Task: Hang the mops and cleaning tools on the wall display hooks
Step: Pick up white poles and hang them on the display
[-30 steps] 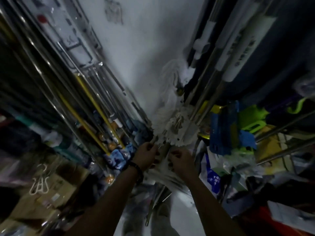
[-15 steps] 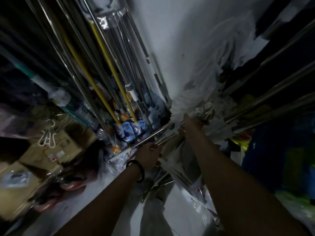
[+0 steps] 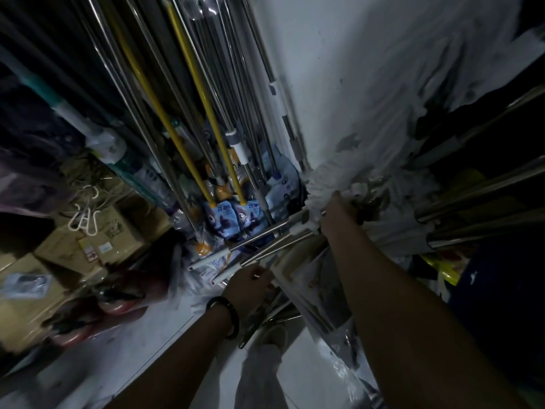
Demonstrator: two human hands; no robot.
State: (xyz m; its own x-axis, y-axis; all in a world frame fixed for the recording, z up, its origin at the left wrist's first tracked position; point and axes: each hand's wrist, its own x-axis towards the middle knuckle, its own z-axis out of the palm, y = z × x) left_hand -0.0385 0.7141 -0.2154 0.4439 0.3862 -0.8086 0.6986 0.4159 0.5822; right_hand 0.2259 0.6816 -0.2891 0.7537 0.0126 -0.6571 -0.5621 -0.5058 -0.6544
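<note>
A bundle of metal mop poles [image 3: 274, 243] wrapped in clear plastic [image 3: 312, 284] slants across the middle of the dim view. My left hand [image 3: 250, 286], with a dark band on its wrist, grips the lower ends of these poles. My right hand [image 3: 336, 214] reaches further up and holds the bundle where the white stringy mop heads [image 3: 327, 178] begin. The fingers of the right hand are hidden behind the mop heads. Many other mops with silver and yellow handles [image 3: 206, 113] hang along the white wall [image 3: 339, 69].
Packaged blue mop refills [image 3: 236, 216] sit under the hanging handles. Cardboard boxes [image 3: 73, 249] and white hooks [image 3: 85, 216] are stacked at the left. More steel poles [image 3: 477, 184] jut in from the right. Light floor [image 3: 147, 335] and my shoe [image 3: 274, 335] are below.
My view has tilted further left and closer. The right hand stays up at the mop heads, the left hand stays low on the pole ends, and the bundle sits a little higher.
</note>
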